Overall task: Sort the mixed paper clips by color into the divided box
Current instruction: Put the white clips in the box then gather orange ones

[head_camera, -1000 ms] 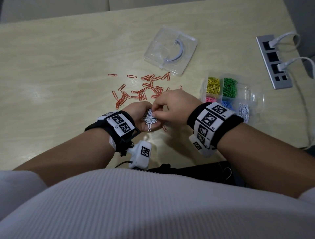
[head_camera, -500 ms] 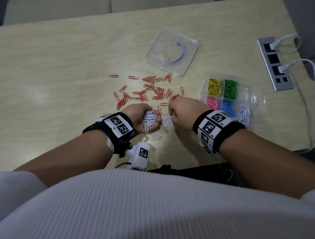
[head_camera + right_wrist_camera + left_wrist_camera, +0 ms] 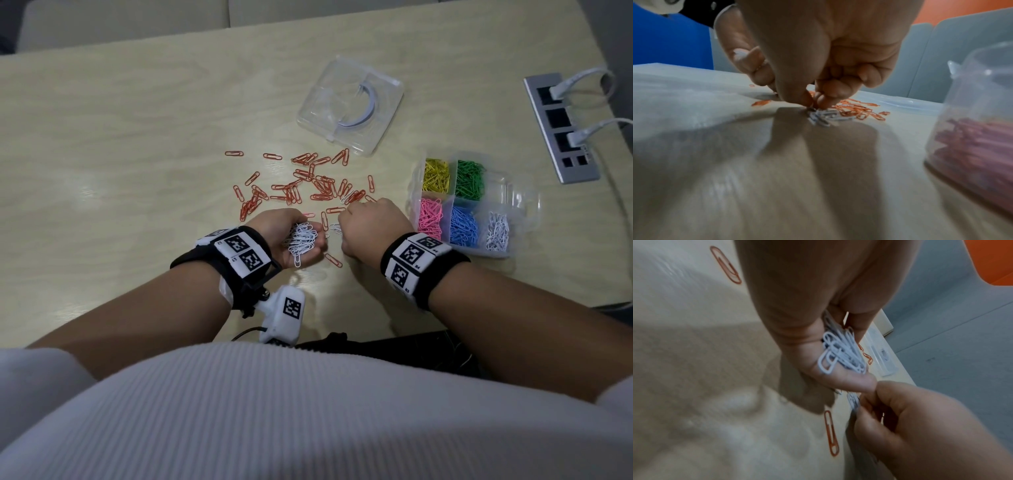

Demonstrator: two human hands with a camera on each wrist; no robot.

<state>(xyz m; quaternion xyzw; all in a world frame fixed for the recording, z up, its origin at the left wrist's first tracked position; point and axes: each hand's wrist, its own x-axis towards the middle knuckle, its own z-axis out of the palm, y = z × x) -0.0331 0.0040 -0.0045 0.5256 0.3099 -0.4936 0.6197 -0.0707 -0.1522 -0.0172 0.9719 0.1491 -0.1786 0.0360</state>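
White clips are what's getting collected right now: the left hand (image 3: 291, 236) is cupped palm-up around a tangled bunch of white paper clips (image 3: 301, 241), fingers curled to keep them in, while the right hand (image 3: 371, 228) has thumb and fingertip pinched down on a few loose white clips (image 3: 821, 117) lying on the table (image 3: 137, 137), just beside the cupped hand. So I'd say we're mid-gather on white, with orange paper clips (image 3: 308, 186) scattered thinly behind the hands as the last colour to do. The divided box (image 3: 513, 205) sits to the right, clear thin plastic, with yellow, green, pink and blue compartments filled and some white in the near right one; one far compartment looks empty, probably for orange. Next move probably needs a clean pinch lift, since those thin coated wire loops hook into each other and lie flat on smooth, slightly glossy pale wood, then dropping them in the palm or the white compartment. A clear square lid (image 3: 349, 106) lies further back.
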